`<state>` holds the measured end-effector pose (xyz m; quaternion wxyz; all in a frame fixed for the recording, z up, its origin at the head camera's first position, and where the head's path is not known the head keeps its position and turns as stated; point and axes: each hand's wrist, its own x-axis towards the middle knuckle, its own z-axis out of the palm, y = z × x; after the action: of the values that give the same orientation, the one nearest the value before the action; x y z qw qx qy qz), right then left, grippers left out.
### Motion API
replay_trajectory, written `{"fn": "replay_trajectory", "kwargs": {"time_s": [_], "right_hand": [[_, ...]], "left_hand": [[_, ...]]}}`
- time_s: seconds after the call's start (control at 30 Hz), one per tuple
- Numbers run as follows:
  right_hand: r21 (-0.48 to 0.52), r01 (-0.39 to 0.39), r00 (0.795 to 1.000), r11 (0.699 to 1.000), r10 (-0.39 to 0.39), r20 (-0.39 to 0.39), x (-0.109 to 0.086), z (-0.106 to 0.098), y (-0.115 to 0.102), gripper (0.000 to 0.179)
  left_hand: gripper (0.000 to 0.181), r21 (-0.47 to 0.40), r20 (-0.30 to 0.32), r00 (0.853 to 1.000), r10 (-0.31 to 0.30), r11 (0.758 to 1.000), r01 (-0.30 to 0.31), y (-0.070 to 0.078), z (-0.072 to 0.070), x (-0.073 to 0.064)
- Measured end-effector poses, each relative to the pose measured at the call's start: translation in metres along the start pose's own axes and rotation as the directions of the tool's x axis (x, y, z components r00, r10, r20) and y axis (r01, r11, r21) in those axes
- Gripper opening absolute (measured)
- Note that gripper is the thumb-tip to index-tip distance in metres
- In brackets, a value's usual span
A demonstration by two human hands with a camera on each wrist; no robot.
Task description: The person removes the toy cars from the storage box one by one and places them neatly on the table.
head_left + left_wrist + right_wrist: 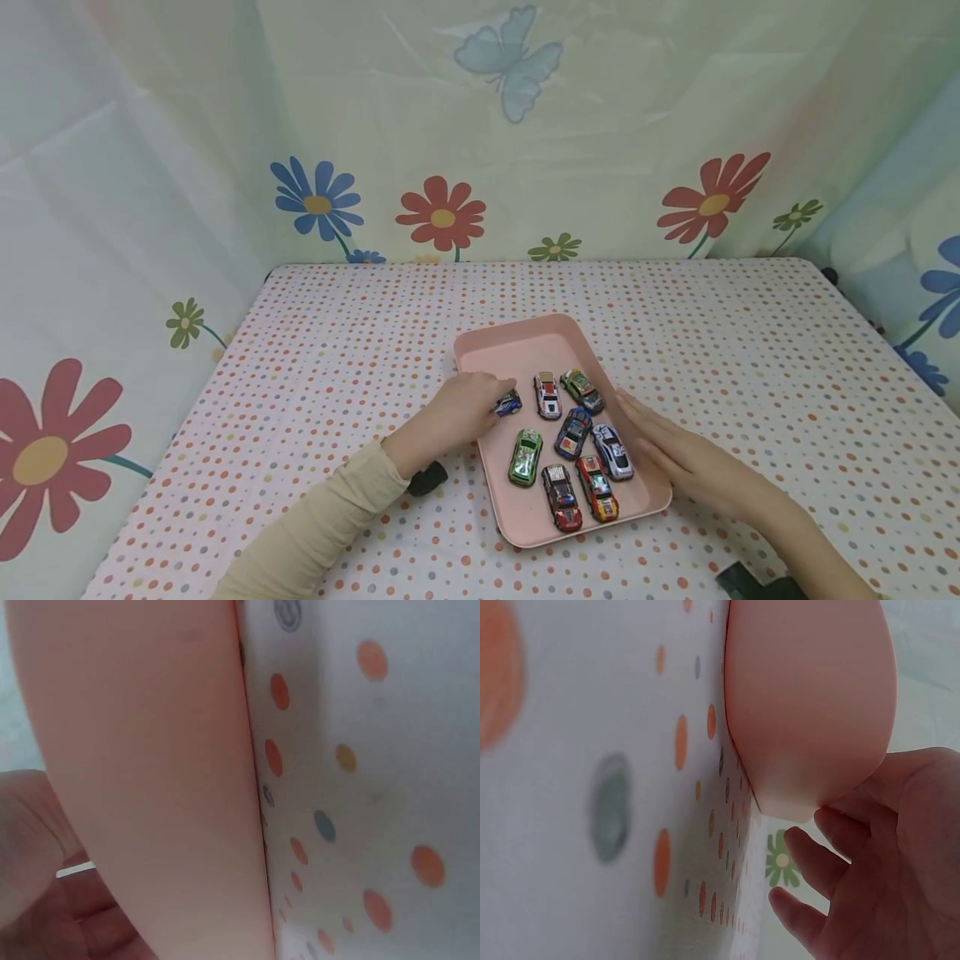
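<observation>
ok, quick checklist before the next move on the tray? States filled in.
1. Tray flat on the table: ok.
2. Left hand has a secure grip on the small blue car: cannot tell, the hand covers part of it.
3. Small blue car clear of the white-and-red car: ok, gap visible.
4. Right hand at the tray's right side: ok, fingers straight.
5. Wide gaps between all cars: not ok, the blue-orange car and silver-white car sit very close.
</observation>
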<state>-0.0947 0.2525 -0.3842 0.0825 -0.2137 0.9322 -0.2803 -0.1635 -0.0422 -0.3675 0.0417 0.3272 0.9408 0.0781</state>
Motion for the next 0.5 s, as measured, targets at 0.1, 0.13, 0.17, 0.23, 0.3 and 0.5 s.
{"fn": "replay_trajectory", "kwargs": {"time_s": [0.1,0.13,0.17,0.23,0.3,0.5], "right_hand": [[-0.015,-0.005,1.000,1.000,0.005,0.000,0.000,0.000,0.000,0.050],[-0.020,-0.008,1.000,1.000,0.008,0.002,0.000,0.000,0.000,0.050],[-0.021,-0.010,1.000,1.000,0.011,0.003,0.000,0.001,0.000,0.050],[-0.020,-0.010,1.000,1.000,0.010,0.002,0.000,0.001,0.000,0.050],[-0.013,-0.008,1.000,1.000,0.008,0.000,0.000,0.001,0.001,0.050],[-0.018,0.002,1.000,1.000,-0.002,-0.005,0.001,0.001,0.002,0.050]], "left_hand": [[0.047,-0.083,-0.070,0.997,0.031,0.996,-0.037,-0.004,-0.003,-0.002],[0.046,-0.097,-0.100,0.994,0.046,0.994,-0.055,-0.006,-0.004,-0.003],[0.045,-0.115,-0.124,0.991,0.053,0.991,-0.067,-0.007,-0.006,-0.003],[0.044,-0.132,-0.159,0.985,0.063,0.988,-0.085,-0.012,-0.011,-0.005],[0.044,-0.138,-0.188,0.980,0.066,0.986,-0.092,-0.017,-0.016,-0.008],[0.053,-0.198,-0.256,0.966,0.038,0.976,-0.091,-0.039,-0.030,-0.028]]}}
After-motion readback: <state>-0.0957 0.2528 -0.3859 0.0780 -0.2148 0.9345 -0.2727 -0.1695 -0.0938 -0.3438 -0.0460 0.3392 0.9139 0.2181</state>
